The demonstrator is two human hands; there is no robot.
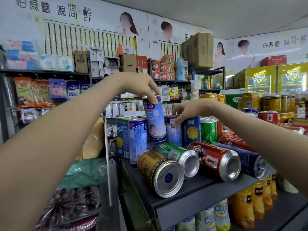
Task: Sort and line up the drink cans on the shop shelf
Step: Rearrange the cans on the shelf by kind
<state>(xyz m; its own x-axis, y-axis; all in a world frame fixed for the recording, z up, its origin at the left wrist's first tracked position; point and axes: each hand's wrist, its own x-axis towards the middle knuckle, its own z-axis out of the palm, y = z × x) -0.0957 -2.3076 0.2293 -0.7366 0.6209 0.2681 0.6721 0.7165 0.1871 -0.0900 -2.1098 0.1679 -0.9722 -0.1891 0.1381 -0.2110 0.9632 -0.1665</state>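
The left hand (141,87) grips a pale blue can (155,119) by its top rim, fingers curled over the lid, holding it tilted and lifted clear of the shelf (191,194), above the row of standing cans. The right hand (186,110) rests its fingertips on the lid of another blue-and-white can (173,130) that stands upright just right of the lifted one; whether it truly pinches that can or only steadies it I cannot tell.

In the head view, this looks like the sorting step: like cans are being gathered at the left, where several blue ones (133,139) already stand in line. The next move seems to call for setting the lifted can down upright in a gap beside its fellows, label facing out, without knocking the neighbours.

Four cans lie on their sides at the shelf's front edge: a gold can (158,170), a green can (176,154), a red can (215,159) and a dark blue can (246,160), so plenty is still to do.

The lifted can shows large characters "仁露" and "240mL" near its base. The wall poster (53,7) reads "怕蔗糖 喝简醇".
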